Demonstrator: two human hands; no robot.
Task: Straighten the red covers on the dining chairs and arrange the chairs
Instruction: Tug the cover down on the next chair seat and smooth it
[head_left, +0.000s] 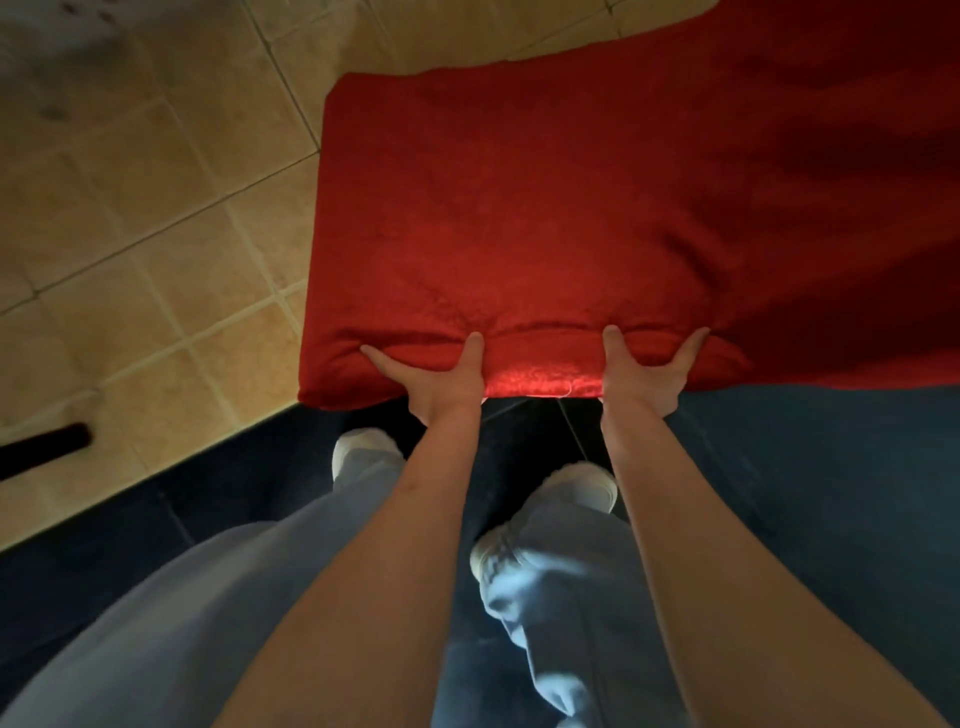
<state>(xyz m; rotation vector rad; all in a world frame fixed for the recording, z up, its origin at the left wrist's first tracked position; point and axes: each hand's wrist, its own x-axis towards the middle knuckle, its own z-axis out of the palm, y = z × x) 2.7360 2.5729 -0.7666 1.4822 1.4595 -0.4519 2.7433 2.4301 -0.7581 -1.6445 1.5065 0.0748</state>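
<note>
View from the head camera, looking steeply down. The red cover fills the centre and upper right of the frame, stretched over what appears to be the top of a dining chair; the chair's frame and legs are hidden beneath the cloth. The left hand and the right hand both hold the cover's near edge, just below centre frame. On each hand the thumb and one outer finger lie spread on the upper face of the cloth, while the remaining fingers pass under the edge and cannot be seen; each hand is judged to be gripping the hem.

Progress: the upper face of the cover lies mostly smooth, with a shallow fold running between the 2 thumbs and a soft crease at right of centre. The step in hand is judged to be pulling this edge taut. Arranging the chairs cannot be assessed from this view, and no second chair can be distinguished with certainty; the red mass at upper right may be the same cover or another.

Counts: 2 hands, 1 cover certain, 2 pale shoes at lower centre, 1 dark rod-like object at the left edge, on beige floor tiles.
</note>
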